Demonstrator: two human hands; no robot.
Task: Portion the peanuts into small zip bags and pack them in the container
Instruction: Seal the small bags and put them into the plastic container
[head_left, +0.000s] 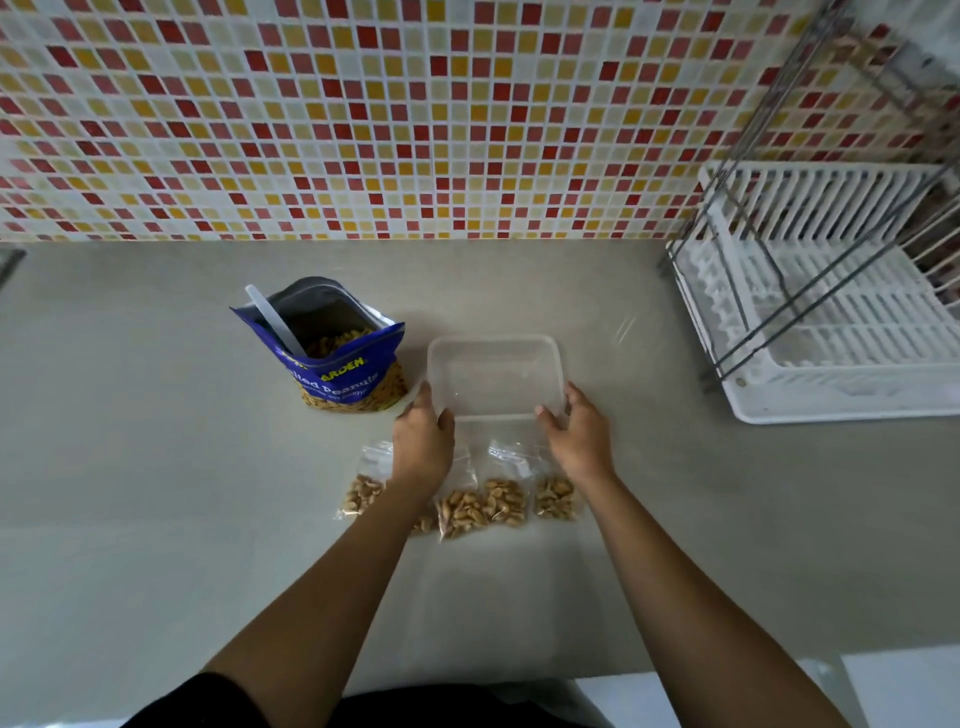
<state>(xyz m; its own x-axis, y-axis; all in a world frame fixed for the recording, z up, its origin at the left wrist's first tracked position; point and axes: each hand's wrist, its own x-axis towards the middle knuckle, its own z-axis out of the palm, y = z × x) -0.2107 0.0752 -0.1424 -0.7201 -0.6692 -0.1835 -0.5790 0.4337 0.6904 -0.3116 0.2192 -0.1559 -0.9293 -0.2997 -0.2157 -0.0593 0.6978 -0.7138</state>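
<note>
the clear container (493, 340) stands on the counter (156, 467), empty as far as can be seen, long axis left to right. the left hand (422, 441) holds its near-left corner and the right hand (574, 434) its near-right corner, fingers curled over the rim. the filled zip bags (460, 512) lie in a row just on the person's side of the container, below both wrists, about equally near either hand. count: five bags, one partly hidden by the left forearm; one container. one open peanut pouch (337, 364) with one scoop (272, 322) stands to the left.
</note>
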